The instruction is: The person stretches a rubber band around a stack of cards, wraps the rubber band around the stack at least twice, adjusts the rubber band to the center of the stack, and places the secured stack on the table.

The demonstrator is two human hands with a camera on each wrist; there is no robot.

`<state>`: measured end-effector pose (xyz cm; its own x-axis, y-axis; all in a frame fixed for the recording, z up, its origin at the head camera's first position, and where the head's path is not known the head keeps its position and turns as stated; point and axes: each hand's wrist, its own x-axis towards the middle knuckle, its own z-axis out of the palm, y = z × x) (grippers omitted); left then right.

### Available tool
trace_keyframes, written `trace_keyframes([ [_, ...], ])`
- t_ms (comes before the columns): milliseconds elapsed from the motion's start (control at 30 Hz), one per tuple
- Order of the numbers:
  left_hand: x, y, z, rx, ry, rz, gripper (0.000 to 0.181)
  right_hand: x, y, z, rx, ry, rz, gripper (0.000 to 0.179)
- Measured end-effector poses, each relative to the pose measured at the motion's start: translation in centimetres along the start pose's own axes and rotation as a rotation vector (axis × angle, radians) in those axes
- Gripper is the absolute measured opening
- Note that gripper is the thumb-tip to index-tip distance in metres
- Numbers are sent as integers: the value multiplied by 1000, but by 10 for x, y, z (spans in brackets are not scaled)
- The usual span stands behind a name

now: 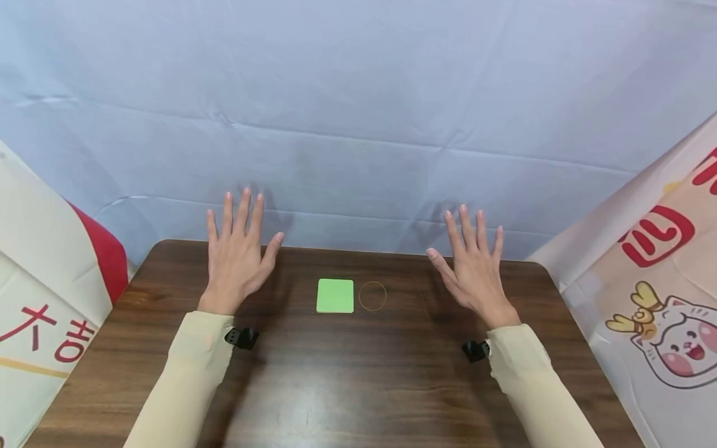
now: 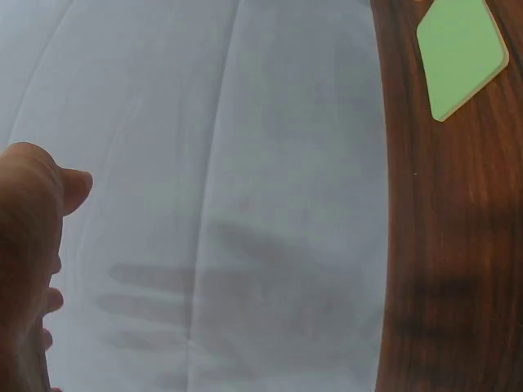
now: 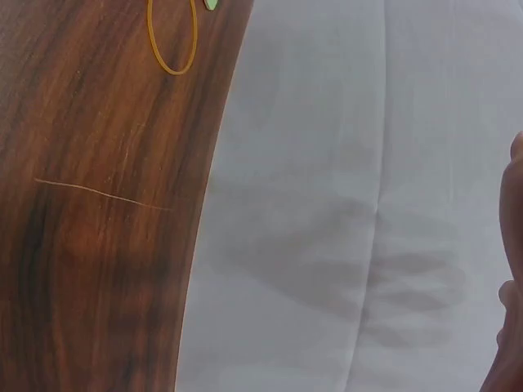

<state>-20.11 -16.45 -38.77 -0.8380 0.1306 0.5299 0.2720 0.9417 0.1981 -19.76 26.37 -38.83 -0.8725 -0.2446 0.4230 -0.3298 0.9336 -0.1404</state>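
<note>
A light green square pad (image 1: 335, 295), like a small stack of sticky notes, lies flat on the wooden table. Just right of it lies a thin yellowish rubber band (image 1: 386, 296), spread in a round loop. My left hand (image 1: 236, 261) is held over the table's far left part, fingers spread and straight, holding nothing. Over the far right part, my right hand (image 1: 475, 270) is likewise spread and holds nothing. The left wrist view shows the green pad (image 2: 462, 57) at its upper right; in the right wrist view the rubber band (image 3: 193, 41) is cut by the top edge.
The dark wooden table (image 1: 358, 386) ends at a pale hanging cloth (image 1: 358, 124) behind it. Printed cloths with red characters hang on the left (image 1: 50, 298) and right (image 1: 655, 298). Each wrist carries a small black device, the left one (image 1: 242, 338) and the right one (image 1: 475, 351).
</note>
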Motion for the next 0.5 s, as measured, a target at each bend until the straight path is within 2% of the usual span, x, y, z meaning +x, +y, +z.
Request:
trace_keyframes([
  [167, -5, -2, 6, -48, 88, 27, 68, -1, -3, 3, 86, 28, -10, 73],
  [267, -8, -1, 9, -63, 91, 39, 63, -3, -7, 5, 145, 24, 5, 69],
  [367, -12, 0, 14, -82, 34, 40, 59, -7, -11, 9, 193, 6, 21, 65],
  [500, -17, 2, 24, -141, -109, 15, 56, -13, -17, 16, 253, -74, 56, 61],
])
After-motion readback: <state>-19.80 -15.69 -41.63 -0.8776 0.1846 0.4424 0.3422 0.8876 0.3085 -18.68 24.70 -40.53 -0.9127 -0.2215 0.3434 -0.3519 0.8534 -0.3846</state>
